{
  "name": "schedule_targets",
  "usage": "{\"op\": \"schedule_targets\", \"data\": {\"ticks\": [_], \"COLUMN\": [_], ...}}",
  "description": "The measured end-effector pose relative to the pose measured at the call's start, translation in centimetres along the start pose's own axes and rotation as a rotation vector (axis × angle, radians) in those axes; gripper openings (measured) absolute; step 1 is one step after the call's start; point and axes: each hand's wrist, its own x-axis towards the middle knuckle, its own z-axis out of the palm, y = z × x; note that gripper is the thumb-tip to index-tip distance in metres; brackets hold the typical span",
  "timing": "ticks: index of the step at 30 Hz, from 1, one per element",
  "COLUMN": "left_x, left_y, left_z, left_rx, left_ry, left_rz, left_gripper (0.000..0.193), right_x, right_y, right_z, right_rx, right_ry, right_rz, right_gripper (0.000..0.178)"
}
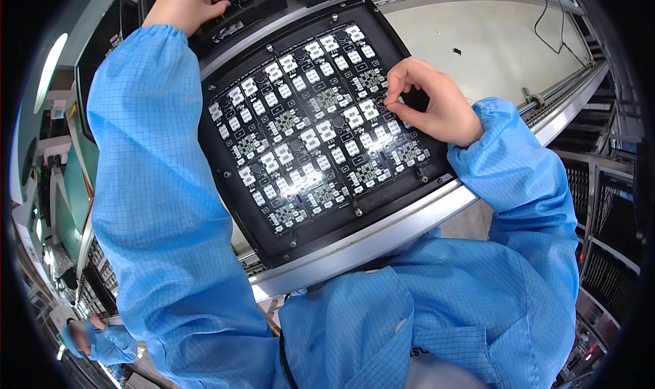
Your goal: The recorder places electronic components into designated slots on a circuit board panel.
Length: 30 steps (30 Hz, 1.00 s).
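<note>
— Seating a small part, I'd judge: the black carrier tray (pixel 232 191) sits on the conveyor rail (pixel 382 235) in front of me, its panel of circuit boards (pixel 307 133) filled with white components.

— And your right hand (pixel 433 106)?

— Fingers pinched together at the panel's right edge, touching a board; whether a part is between them, I can't tell. Next calls for a fine, straight press.

— Left hand (pixel 191 4)?

— Curled closed over the neighbouring dark tray (pixel 252 7), well apart.
</note>
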Motion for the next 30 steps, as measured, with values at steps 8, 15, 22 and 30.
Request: {"op": "schedule_targets", "data": {"ticks": [8,15,22,30], "left_x": [0.4,0.0,-1.7,-5.4], "left_y": [-0.5,-0.1,5.1,16.2], "left_z": [0.1,0.6,-2.3,3.1], "left_rx": [-0.227,-0.313,-0.843,-1.345], "left_ry": [-0.18,-0.164,0.002,-0.419], "left_rz": [0.031,0.035,0.082,0.106], "left_gripper": [0.011,0.011,0.017,0.021], "right_x": [0.1,-0.2,-0.4,-0.4], "right_y": [0.1,-0.2,0.9,2.8], "right_z": [-0.1,-0.2,-1.0,-2.7], "right_rx": [-0.127,-0.094,0.295,0.387], "right_ry": [-0.04,-0.051,0.028,0.171], "right_rz": [-0.086,-0.084,0.003,0.06], "right_gripper": [0.027,0.028,0.024,0.023]}}
